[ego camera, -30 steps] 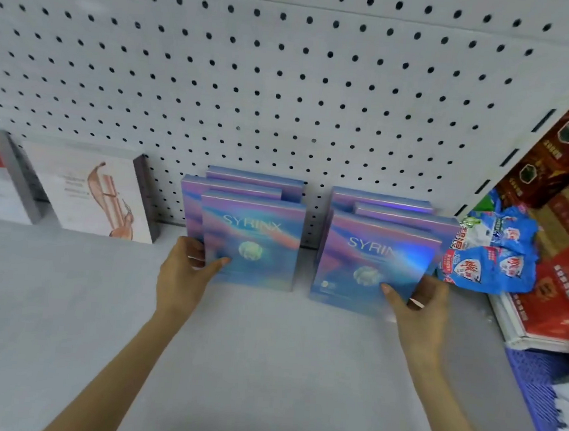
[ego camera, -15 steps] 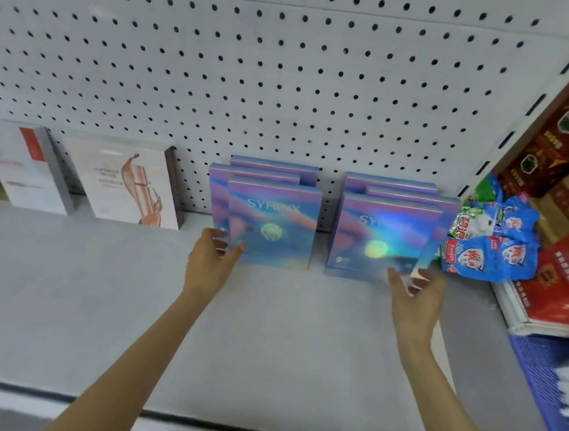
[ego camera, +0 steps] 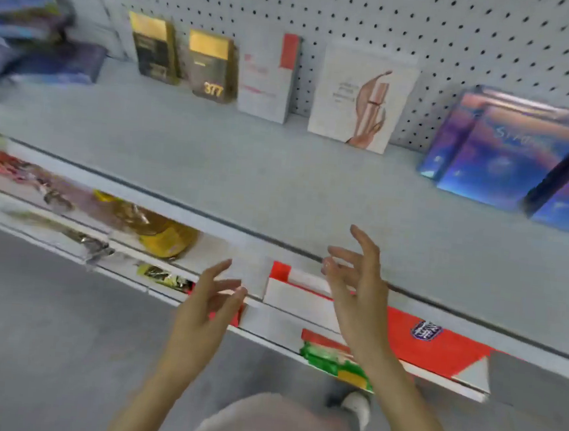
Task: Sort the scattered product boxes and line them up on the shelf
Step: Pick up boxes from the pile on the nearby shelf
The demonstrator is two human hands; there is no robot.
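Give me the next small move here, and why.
Probably reach the left hand toward the blurred blue pile at the far left of the shelf. It and the right hand hold nothing, the pile looks jumbled, and similar blue boxes stand upright at the right.

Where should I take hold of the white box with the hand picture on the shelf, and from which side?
Probably by its two upright side edges, coming from the front. The white box stands facing out, its back toward the pegboard, with open gaps toward the white-and-red box and the blue boxes, leaving room on both sides.
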